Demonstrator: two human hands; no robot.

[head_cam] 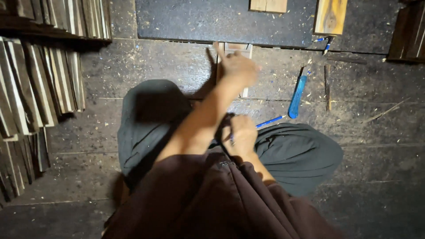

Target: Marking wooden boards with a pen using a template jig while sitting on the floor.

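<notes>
1 head camera, looking steeply down, close over lap

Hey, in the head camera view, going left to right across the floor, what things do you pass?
Stacked wooden slats → left hand on a thin wooden strip → blue pen, held by the right hand → blue-handled tool → dark narrow stick → dark wood stack at the right edge.

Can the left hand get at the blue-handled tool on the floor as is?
Probably yes. The left hand is stretched forward over a wood strip, and the blue-handled tool lies on bare floor just to its right, nothing between. The right hand holds a blue pen.
</notes>
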